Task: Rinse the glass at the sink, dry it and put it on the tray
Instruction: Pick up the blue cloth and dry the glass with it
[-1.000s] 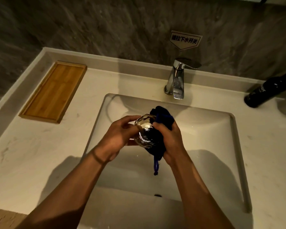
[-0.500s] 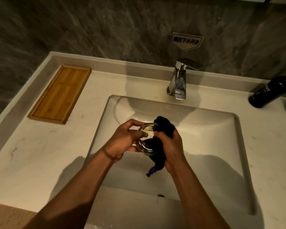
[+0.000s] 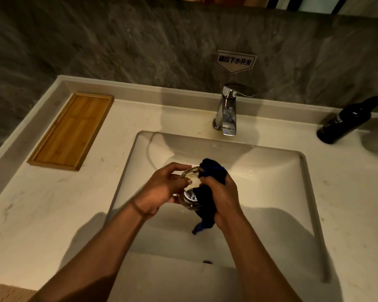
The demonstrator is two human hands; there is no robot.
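**Glass held over sink, cloth applied**

Your left hand (image 3: pixel 162 188) grips the glass (image 3: pixel 189 192) above the sink (image 3: pixel 271 171), in front of the tap (image 3: pixel 227 112). Your right hand (image 3: pixel 223 197) is closed around a dark cloth (image 3: pixel 207 201) pressed against the glass. The tray (image 3: pixel 72 131) sits left of the sink, well apart from the glass.

Left hand (image 3: pixel 162 188) and right hand (image 3: pixel 224 196), both clenched
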